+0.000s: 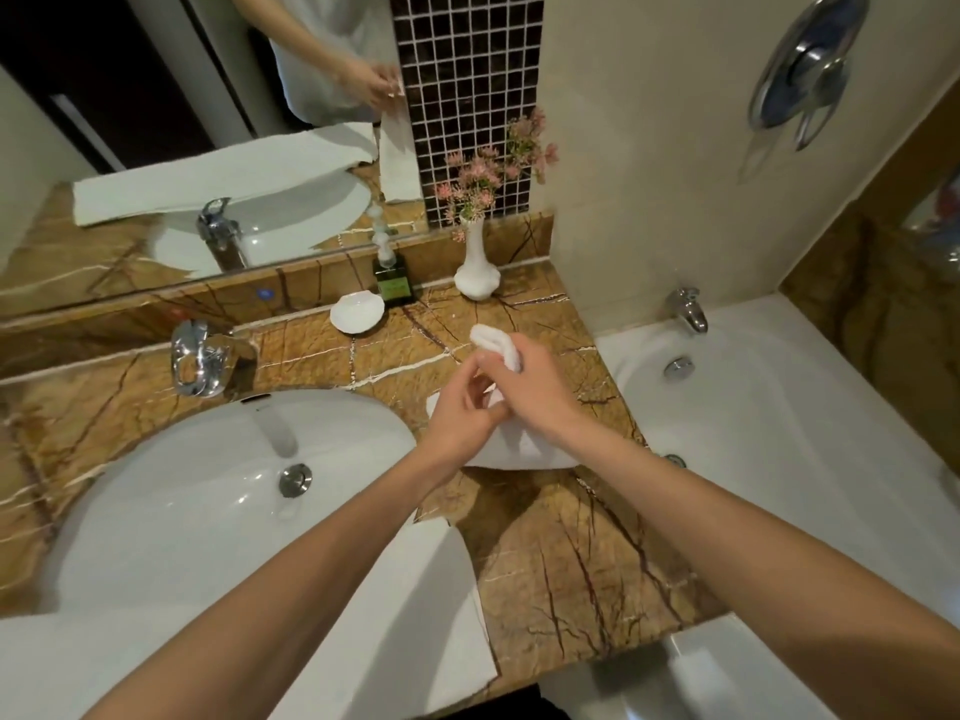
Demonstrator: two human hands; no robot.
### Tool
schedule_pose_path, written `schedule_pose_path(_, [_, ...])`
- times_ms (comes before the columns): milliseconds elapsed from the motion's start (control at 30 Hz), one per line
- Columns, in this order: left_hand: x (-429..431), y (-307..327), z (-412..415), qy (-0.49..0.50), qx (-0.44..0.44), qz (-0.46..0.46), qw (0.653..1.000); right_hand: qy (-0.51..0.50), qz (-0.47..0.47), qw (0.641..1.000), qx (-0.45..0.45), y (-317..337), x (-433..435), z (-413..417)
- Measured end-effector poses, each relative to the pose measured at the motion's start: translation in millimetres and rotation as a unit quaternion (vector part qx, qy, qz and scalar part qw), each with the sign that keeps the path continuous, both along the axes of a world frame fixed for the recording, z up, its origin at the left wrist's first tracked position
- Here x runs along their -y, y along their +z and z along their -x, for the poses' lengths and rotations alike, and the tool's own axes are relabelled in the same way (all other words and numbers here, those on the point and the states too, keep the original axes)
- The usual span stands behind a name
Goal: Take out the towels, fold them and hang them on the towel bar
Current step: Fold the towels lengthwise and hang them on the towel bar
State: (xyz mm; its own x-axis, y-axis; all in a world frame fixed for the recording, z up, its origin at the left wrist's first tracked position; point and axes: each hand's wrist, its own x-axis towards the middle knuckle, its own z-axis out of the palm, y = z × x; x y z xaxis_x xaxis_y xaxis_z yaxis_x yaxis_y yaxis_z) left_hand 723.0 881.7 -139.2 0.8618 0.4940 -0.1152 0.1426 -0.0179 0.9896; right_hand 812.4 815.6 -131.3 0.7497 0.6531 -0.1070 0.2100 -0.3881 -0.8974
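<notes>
Far to the left of my grip is the wash basin [208, 485] with its chrome faucet [197, 361]. A bigger folded towel [415, 615] lies over the basin's near rim, below my left forearm. I think it waits there flat so that its folds do not open.

My left hand [462, 407] has its fingers curled onto the small white towel [519, 449], pinching the cloth just beside my other hand. I judge that this hand holds one layer in line while the other gathers.

Behind my grip stand a shell-shaped dish [357, 314], a green bottle [393, 283] and a white vase [477, 267] with pink flowers, pushed back to the wall and apart from the work. The bottle has a label, but it is too small to read.

My right hand [535, 387] is closed around the same small towel. A bunch of it comes out above my fist, and the rest hangs down to the marble counter [545, 563]. The counter carries the weight, which I think makes folding easier.

To the right of my grip is the bathtub [779, 407]. I see no towel bar.
</notes>
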Motion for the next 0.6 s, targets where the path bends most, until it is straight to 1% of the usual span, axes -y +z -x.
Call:
schedule_pose_path(100, [-4, 14, -1, -0.014, 0.013, -0.003, 1.000, -0.034, -0.040, 0.997, 0.047, 11, -5, -4])
schedule_pose_path(200, [-10, 27, -2, -0.027, 0.016, -0.022, 0.999, -0.072, -0.084, 0.992, 0.055, 23, -11, -7])
schedule_pose_path(267, [-15, 35, -2, -0.033, 0.027, -0.063, 0.997, -0.100, -0.113, 0.987, 0.052, 31, -16, -8])
schedule_pose_path(367, [-26, 42, -1, -0.012, 0.010, -0.147, 0.989, -0.133, -0.159, 0.977, 0.043, 44, -25, -4])
schedule_pose_path(467, [-35, 49, 1, 0.008, 0.016, -0.192, 0.981, -0.121, -0.195, 0.973, 0.034, 58, -35, 4])
schedule_pose_path(600, [-47, 60, 13, 0.024, 0.041, -0.270, 0.962, -0.056, -0.216, 0.974, 0.040, 75, -51, 19])
